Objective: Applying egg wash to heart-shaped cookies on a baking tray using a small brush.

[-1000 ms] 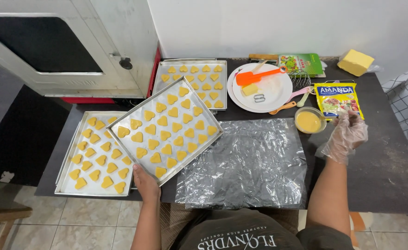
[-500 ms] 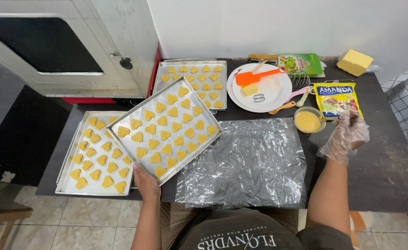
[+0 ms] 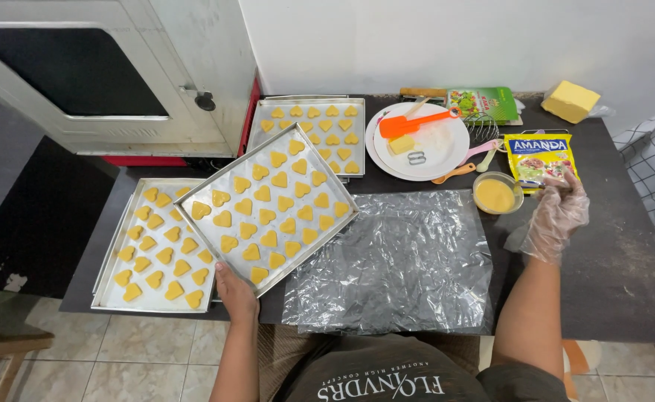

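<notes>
My left hand (image 3: 234,292) grips the near corner of a metal baking tray (image 3: 340,199) full of yellow heart-shaped cookies (image 3: 268,212), held tilted above the table. It overlaps a second cookie tray (image 3: 113,296) lying at the left. My right hand (image 3: 556,216), in a clear plastic glove, hovers at the right beside a small bowl of yellow liquid (image 3: 496,194) and just below a yellow food packet (image 3: 540,157). Its fingers are curled, and whether they hold anything is unclear. A crinkled clear plastic sheet (image 3: 394,260) lies between my arms.
A third cookie tray (image 3: 257,126) sits at the back. A white plate (image 3: 446,156) carries an orange spatula (image 3: 416,123) and a metal cutter. A block of butter (image 3: 570,100) and a green packet (image 3: 483,103) lie at the back right. A white oven door (image 3: 67,74) stands at left.
</notes>
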